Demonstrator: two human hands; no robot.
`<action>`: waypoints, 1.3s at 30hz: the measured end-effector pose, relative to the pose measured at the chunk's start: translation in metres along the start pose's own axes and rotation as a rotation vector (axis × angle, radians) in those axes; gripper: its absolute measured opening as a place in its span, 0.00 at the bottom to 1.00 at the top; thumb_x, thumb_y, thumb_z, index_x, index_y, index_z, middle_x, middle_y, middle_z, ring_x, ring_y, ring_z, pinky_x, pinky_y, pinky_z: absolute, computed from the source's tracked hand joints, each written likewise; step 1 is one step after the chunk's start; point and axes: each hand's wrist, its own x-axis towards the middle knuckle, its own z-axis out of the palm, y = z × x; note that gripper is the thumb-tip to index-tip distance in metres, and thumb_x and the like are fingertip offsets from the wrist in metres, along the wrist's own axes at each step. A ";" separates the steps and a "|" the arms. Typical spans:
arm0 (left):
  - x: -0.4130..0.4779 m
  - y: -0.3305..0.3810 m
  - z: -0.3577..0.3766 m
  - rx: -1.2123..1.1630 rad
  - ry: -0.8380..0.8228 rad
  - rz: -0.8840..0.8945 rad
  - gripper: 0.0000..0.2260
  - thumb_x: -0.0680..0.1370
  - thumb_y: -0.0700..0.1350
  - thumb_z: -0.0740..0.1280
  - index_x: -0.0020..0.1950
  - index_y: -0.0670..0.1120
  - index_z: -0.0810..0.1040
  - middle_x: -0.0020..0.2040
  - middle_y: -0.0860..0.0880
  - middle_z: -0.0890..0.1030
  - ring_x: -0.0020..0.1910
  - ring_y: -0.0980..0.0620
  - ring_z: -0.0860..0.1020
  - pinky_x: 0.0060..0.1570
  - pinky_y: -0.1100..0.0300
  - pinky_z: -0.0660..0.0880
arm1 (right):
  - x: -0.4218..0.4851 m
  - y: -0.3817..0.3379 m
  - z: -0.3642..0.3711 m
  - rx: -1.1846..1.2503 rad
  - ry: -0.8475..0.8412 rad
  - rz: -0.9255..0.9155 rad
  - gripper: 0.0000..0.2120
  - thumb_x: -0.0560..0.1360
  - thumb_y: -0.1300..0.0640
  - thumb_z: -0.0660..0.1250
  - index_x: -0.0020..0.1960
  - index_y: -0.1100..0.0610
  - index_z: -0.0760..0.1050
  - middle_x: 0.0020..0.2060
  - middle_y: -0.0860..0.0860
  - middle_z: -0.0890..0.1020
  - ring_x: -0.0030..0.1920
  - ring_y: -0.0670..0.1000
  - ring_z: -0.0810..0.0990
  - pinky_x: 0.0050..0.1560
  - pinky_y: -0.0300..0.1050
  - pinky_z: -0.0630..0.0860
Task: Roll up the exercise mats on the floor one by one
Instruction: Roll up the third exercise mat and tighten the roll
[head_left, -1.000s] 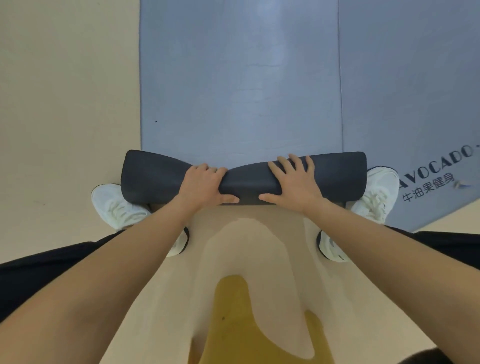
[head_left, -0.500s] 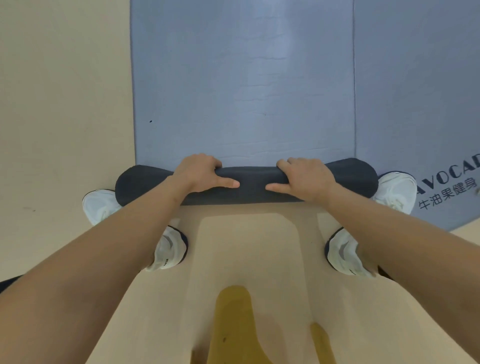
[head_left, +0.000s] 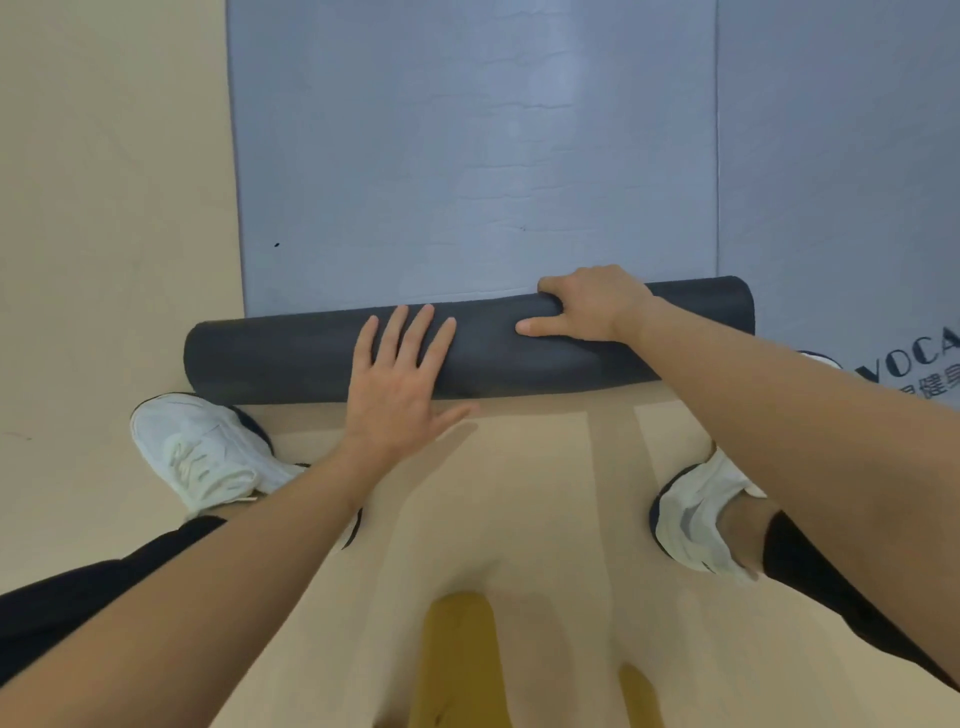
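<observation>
Bare forearms (head_left: 244, 587), white sneakers (head_left: 202, 457) — dark-soled, black trousers (head_left: 78, 613)

**A gym or fitness studio floor**

Reads as an exercise room. Beyond the fingers (head_left: 415, 332) of the left hand (head_left: 395, 384), a grey-blue exercise mat (head_left: 467, 156) spread flat, its near end wound into a dark roll (head_left: 291, 358) under those fingers. Right of the curled fingers (head_left: 553, 291) of the right hand (head_left: 592, 306), a second grey-blue mat (head_left: 831, 156) laid edge to edge with the first, printed with the letters "VOCA" (head_left: 909, 361) above Chinese characters cut by the frame. Left of and nearer than the fingers, smooth tan floor (head_left: 104, 208), with white trainers (head_left: 202, 452) planted on it.
</observation>
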 end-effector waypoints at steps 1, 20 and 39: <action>0.008 -0.004 0.001 -0.012 0.023 0.019 0.43 0.75 0.75 0.61 0.81 0.47 0.66 0.79 0.42 0.69 0.78 0.38 0.65 0.78 0.38 0.56 | -0.002 0.000 0.000 -0.004 0.067 0.019 0.32 0.74 0.23 0.55 0.52 0.52 0.74 0.42 0.51 0.79 0.44 0.56 0.79 0.42 0.50 0.70; 0.125 -0.053 -0.045 -0.146 -0.035 0.041 0.36 0.74 0.76 0.58 0.70 0.52 0.76 0.66 0.50 0.79 0.63 0.44 0.74 0.62 0.47 0.68 | -0.027 0.001 0.010 -0.241 0.506 0.010 0.43 0.73 0.21 0.53 0.71 0.54 0.68 0.61 0.57 0.77 0.59 0.61 0.75 0.64 0.61 0.69; 0.144 -0.051 -0.044 -0.079 0.099 -0.040 0.45 0.68 0.81 0.60 0.75 0.52 0.71 0.70 0.51 0.78 0.68 0.46 0.75 0.72 0.45 0.65 | 0.025 0.027 -0.087 -0.030 0.483 0.086 0.40 0.74 0.23 0.50 0.72 0.49 0.72 0.62 0.53 0.76 0.62 0.57 0.74 0.66 0.56 0.67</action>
